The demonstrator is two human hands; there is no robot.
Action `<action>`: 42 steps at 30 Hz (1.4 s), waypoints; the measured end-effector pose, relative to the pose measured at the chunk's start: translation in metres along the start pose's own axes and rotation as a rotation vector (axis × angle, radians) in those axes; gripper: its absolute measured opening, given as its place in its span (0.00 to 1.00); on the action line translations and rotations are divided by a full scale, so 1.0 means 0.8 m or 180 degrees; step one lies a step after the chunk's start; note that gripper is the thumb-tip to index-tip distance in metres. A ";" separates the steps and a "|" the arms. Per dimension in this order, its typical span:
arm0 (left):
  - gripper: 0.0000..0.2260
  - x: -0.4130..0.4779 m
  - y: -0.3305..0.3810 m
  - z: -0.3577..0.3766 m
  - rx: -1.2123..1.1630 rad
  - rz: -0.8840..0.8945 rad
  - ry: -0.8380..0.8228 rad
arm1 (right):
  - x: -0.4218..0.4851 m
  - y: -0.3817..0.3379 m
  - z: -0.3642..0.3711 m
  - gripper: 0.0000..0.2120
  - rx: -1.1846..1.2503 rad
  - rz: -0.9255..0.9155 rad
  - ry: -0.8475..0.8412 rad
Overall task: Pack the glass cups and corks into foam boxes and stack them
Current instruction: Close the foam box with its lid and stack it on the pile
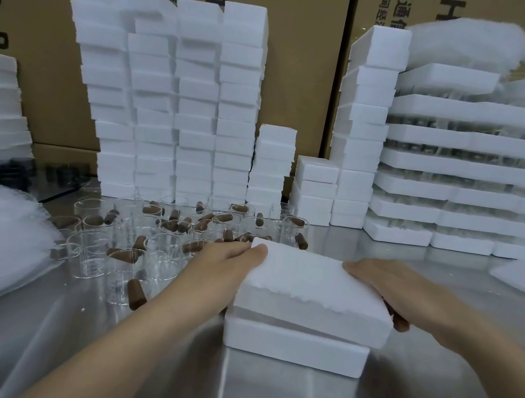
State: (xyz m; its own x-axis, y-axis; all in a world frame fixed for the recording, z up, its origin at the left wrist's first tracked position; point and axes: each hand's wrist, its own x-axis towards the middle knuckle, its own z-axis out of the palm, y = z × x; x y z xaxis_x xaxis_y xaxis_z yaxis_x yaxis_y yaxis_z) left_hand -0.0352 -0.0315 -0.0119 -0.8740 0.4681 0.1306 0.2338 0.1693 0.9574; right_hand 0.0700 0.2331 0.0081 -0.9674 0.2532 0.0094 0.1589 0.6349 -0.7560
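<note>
Left hand point(228, 261) and right hand point(386, 289) are curled round the ends of a lid point(315, 290) laid askew on its base point(294, 348), not yet shut; stacks point(180, 103) are built, yet many cups point(159, 251) and corks point(137, 291) are left loose.

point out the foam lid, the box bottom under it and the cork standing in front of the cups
foam lid point(316, 284): head view, middle of its top face
box bottom point(294, 346): head view, middle of its front wall
cork point(136, 294): head view, middle of its side
</note>
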 end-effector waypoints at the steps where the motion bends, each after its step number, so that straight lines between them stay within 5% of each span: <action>1: 0.14 -0.001 0.001 0.000 -0.0024 0.0013 -0.0004 | 0.000 -0.001 0.000 0.22 0.0027 -0.0018 0.0024; 8: 0.18 0.005 -0.002 -0.002 0.0231 -0.0072 0.0233 | 0.016 0.005 0.012 0.26 0.0172 -0.0072 0.0509; 11: 0.21 0.005 -0.005 -0.004 0.0473 -0.0033 0.0158 | 0.019 0.011 0.020 0.25 0.0283 0.0020 0.0421; 15: 0.11 0.004 -0.002 -0.009 0.0730 0.0015 -0.0009 | 0.020 0.012 0.019 0.29 0.0140 0.0117 0.0306; 22: 0.27 -0.005 -0.001 -0.001 0.1193 0.0248 0.0352 | 0.015 0.011 0.012 0.26 0.0090 0.0136 -0.0049; 31: 0.24 -0.003 -0.002 0.002 0.1596 0.0462 0.0602 | 0.013 0.015 0.008 0.27 0.0370 0.0068 -0.0194; 42: 0.24 -0.010 0.002 -0.007 0.1487 0.0408 0.0312 | 0.004 0.009 0.004 0.25 0.0512 0.0156 -0.0291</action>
State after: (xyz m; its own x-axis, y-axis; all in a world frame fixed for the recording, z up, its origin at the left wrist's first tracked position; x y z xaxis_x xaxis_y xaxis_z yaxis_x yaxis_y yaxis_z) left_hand -0.0303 -0.0398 -0.0102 -0.8565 0.4306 0.2847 0.4883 0.4970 0.7174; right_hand 0.0673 0.2361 0.0011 -0.9743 0.2089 -0.0842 0.1799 0.4967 -0.8491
